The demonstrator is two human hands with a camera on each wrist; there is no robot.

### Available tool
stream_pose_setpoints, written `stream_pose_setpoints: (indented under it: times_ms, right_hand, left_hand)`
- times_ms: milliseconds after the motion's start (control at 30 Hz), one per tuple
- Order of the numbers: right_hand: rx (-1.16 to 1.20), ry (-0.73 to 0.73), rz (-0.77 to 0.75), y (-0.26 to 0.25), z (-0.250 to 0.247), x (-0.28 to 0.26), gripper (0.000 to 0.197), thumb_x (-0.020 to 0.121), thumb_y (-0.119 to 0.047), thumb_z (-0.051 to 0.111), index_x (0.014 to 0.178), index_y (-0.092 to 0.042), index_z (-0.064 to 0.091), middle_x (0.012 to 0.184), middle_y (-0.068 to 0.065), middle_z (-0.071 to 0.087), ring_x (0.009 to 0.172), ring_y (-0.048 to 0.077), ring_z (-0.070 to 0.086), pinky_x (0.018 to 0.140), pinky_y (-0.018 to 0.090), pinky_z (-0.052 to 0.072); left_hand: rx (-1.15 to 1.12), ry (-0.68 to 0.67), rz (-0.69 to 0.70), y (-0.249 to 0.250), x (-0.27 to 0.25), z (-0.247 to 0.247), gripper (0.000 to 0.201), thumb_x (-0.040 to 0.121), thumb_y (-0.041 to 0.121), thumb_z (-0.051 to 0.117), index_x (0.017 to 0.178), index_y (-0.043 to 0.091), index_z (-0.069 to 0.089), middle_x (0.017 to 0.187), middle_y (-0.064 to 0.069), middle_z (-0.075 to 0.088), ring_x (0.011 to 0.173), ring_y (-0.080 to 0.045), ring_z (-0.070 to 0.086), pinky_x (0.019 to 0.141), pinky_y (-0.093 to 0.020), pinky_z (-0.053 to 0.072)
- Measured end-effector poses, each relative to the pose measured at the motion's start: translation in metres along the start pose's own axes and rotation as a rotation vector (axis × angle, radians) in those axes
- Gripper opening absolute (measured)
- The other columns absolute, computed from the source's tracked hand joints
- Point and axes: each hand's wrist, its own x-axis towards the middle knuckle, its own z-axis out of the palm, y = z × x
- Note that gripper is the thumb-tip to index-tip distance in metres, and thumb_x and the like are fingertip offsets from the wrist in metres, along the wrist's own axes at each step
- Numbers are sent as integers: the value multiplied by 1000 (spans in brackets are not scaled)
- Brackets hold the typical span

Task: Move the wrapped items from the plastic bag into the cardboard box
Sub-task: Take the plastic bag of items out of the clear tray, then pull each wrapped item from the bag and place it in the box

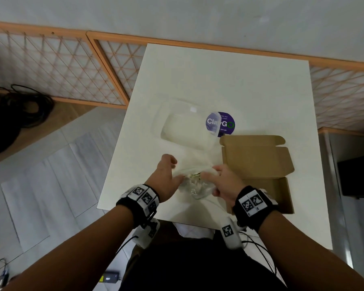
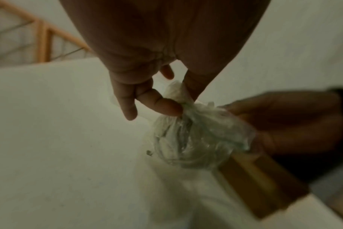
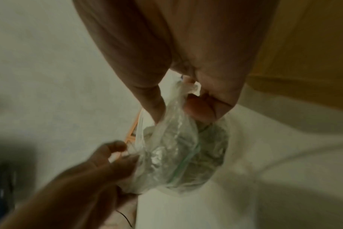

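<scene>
A clear plastic bag (image 1: 194, 183) with crumpled greenish wrapped items inside hangs just above the white table's near edge, held between both hands. My left hand (image 1: 169, 177) pinches the bag (image 2: 198, 136) at its gathered top with thumb and forefinger. My right hand (image 1: 221, 181) grips the other side of the bag (image 3: 178, 148), thumb and fingers curled into the plastic. The open brown cardboard box (image 1: 259, 164) lies just right of the hands, its lid flap toward me; nothing shows inside it.
A clear plastic container (image 1: 187, 124) lies on the white table (image 1: 219, 80) beyond the hands, partly over a purple round sticker (image 1: 225, 123). Wooden lattice screens (image 1: 57, 66) line the wall. Black cables (image 1: 15, 110) lie coiled on the floor at left.
</scene>
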Motion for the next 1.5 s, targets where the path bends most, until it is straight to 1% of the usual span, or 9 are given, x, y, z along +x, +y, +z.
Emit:
stream_pose_setpoints:
  times_ms: [200,300,400,500,733,1000,1200,1367,1500]
  right_hand:
    - [-595,59,-316,-5,7,-4,25,91,-2,55,90,-26,60,112,10,54,74,19,54,59,20,47]
    - [-838,64,-313,-6,16,-8,38,97,-6,55,117,-33,70,130,9,48,102,21,60,85,23,50]
    - [-1103,14,-277,-4,22,-14,69,95,-2,51,152,-40,43,153,15,31,139,33,42,112,38,44]
    - [-1256,-26,-258,-1,19,-22,87,93,-3,53,156,-50,18,162,13,15,149,37,27,114,46,44]
    - [-1386,49,-333,12,10,-19,97,87,-17,70,153,-54,9,156,12,17,137,38,38,104,46,51]
    - [-1246,144,-812,7,6,-31,45,91,-14,69,133,-30,66,143,10,49,119,30,51,94,40,55]
    - [-1357,189,-806,2,18,-24,12,87,-13,70,97,-19,73,124,7,59,103,29,58,80,43,58]
    - [-1071,108,-733,-21,0,-40,10,98,-24,57,92,-31,62,106,-11,58,96,8,53,83,26,43]
    - [-682,34,-605,-36,-11,-66,6,96,-22,63,91,-25,63,89,-3,66,83,14,61,76,34,54]
  left_hand:
    - [205,-277,80,-1,1,11,41,90,-1,48,112,29,64,158,-8,37,142,-28,45,98,-30,49]
    - [279,-145,26,2,2,17,54,92,12,56,143,28,54,148,-4,45,127,-27,58,106,-34,47]
    - [365,-94,-42,2,2,19,68,88,25,63,152,36,40,144,0,41,108,-26,66,93,-39,56]
    - [351,-78,-49,5,1,17,72,86,29,65,152,36,38,139,-1,44,104,-28,67,91,-40,58]
    - [394,-89,31,11,-3,25,65,84,27,69,145,28,45,125,-4,46,99,-28,65,88,-39,58]
    - [351,-124,8,14,-5,26,58,82,40,76,134,26,53,116,-3,44,92,-28,65,85,-40,58]
    - [328,-120,-7,14,-8,29,57,82,39,74,132,26,53,120,-3,44,93,-30,66,88,-43,59]
    - [297,-116,-9,10,-7,24,64,85,45,72,142,30,48,129,-4,45,106,-31,64,94,-38,54]
    - [219,-194,16,7,-8,15,65,88,51,72,147,37,48,143,-3,44,116,-23,62,105,-34,48]
